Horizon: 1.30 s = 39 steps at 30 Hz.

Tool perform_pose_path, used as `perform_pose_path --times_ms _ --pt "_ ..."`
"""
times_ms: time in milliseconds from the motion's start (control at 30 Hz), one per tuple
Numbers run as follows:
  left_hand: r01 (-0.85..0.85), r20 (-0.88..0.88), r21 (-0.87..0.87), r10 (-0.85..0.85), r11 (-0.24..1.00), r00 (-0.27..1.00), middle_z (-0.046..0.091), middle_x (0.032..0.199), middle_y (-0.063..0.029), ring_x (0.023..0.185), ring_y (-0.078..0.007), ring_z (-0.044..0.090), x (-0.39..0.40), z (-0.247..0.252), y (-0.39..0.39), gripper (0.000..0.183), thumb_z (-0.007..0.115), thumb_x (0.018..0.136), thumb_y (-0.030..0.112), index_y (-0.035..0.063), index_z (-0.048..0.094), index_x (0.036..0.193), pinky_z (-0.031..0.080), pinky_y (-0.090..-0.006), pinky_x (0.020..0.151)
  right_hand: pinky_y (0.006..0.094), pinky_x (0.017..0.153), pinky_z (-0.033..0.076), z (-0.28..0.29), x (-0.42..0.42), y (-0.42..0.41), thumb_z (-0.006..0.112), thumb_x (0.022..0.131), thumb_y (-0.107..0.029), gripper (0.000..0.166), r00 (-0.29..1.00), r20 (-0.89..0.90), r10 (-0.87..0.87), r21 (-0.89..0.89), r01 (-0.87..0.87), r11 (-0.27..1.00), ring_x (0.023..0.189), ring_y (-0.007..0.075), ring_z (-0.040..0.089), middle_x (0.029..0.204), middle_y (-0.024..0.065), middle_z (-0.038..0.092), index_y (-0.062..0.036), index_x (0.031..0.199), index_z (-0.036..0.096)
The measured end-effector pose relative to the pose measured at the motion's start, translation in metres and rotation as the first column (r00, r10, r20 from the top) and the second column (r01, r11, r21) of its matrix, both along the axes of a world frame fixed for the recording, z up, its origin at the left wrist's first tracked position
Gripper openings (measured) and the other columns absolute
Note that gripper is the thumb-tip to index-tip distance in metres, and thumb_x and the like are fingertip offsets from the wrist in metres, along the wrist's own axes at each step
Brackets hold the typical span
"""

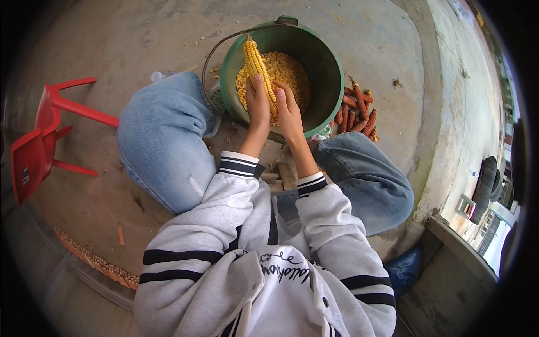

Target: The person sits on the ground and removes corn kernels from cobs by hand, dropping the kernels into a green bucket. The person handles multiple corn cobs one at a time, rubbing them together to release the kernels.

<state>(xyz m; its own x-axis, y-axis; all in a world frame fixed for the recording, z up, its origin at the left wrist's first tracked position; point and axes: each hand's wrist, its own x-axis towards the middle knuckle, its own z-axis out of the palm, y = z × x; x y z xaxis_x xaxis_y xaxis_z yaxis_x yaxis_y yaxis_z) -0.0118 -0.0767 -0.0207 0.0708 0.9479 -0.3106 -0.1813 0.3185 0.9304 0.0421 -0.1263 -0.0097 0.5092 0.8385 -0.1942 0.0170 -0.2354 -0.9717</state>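
My left hand [258, 103] grips a yellow ear of corn [255, 59] from its left side, thumb laid along the kernels. The ear leans up and slightly left, its pointed end near the bucket's far left rim. Against the ear's lower right side rest the fingers of my right hand [289, 111]; part of those fingers is hidden. Both hands are over a green bucket [326, 80] between my knees. Loose yellow corn kernels [290, 69] cover its bottom. A wire handle [205, 69] hangs over the bucket's left side.
Reddish bare corn cobs [358, 109] lie heaped right of the bucket. A red plastic chair [42, 130] is on the left. Corn ears [97, 261] line the lower left. A blue bag [402, 269] sits at lower right. Stray kernels dot the concrete floor [370, 42].
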Motion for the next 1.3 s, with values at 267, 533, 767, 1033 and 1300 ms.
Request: perform_pose_path --times_ms 267,533,767,1033,1300 --pt "0.05 -0.002 0.081 -0.05 0.995 0.999 0.054 0.085 -0.0093 0.077 -0.0175 0.052 0.003 0.001 -0.011 0.038 0.035 0.095 0.035 -0.0003 0.049 0.096 0.042 -0.0296 0.07 0.0385 0.075 0.043 0.003 0.006 0.002 0.044 0.09 -0.026 0.033 0.977 0.196 0.082 -0.059 -0.071 0.996 0.085 0.0354 0.056 0.09 0.0225 0.058 0.0018 0.103 0.055" --pt "0.068 0.005 0.089 -0.069 0.994 0.998 0.055 0.087 -0.0095 0.078 -0.0175 0.052 0.004 0.002 -0.012 0.037 0.037 0.095 0.034 -0.0012 0.049 0.101 0.042 -0.0291 0.071 0.0416 0.068 0.043 0.005 0.014 -0.001 0.041 0.091 -0.022 0.029 0.931 0.33 0.158 -0.063 -0.146 0.987 0.078 0.0402 0.055 0.086 0.0251 0.056 0.0027 0.093 0.057" --pt "0.056 0.031 0.054 -0.058 0.997 0.998 0.055 0.089 -0.009 0.08 -0.0169 0.052 0.003 -0.001 -0.011 0.038 0.037 0.095 0.034 -0.0014 0.049 0.101 0.041 -0.0289 0.072 0.0398 0.068 0.044 0.004 0.021 0.0 0.042 0.091 -0.027 0.033 0.949 0.278 0.15 -0.16 -0.108 0.981 0.077 0.0388 0.056 0.086 0.0244 0.058 0.002 0.096 0.057" --pt "0.185 -0.041 0.071 -0.183 0.98 0.982 0.058 0.101 -0.0138 0.091 -0.0217 0.056 0.011 0.002 -0.029 0.039 0.036 0.095 0.033 -0.0006 0.05 0.109 0.043 -0.0303 0.077 0.0333 0.071 0.044 -0.007 0.026 0.017 0.045 0.09 -0.037 0.041 0.999 0.039 0.005 -0.044 -0.003 0.999 0.083 0.0231 0.059 0.089 0.0172 0.061 -0.0019 0.11 0.053" --pt "0.206 -0.042 0.061 -0.204 0.977 0.978 0.059 0.097 -0.0128 0.089 -0.0204 0.057 0.01 -0.001 -0.032 0.039 0.036 0.095 0.032 -0.001 0.051 0.108 0.043 -0.0301 0.077 0.0418 0.058 0.045 0.013 0.028 0.014 0.042 0.091 -0.029 0.033 0.957 0.29 0.003 -0.097 0.027 0.995 0.068 0.0409 0.058 0.069 0.0249 0.056 -0.0004 0.092 0.057"
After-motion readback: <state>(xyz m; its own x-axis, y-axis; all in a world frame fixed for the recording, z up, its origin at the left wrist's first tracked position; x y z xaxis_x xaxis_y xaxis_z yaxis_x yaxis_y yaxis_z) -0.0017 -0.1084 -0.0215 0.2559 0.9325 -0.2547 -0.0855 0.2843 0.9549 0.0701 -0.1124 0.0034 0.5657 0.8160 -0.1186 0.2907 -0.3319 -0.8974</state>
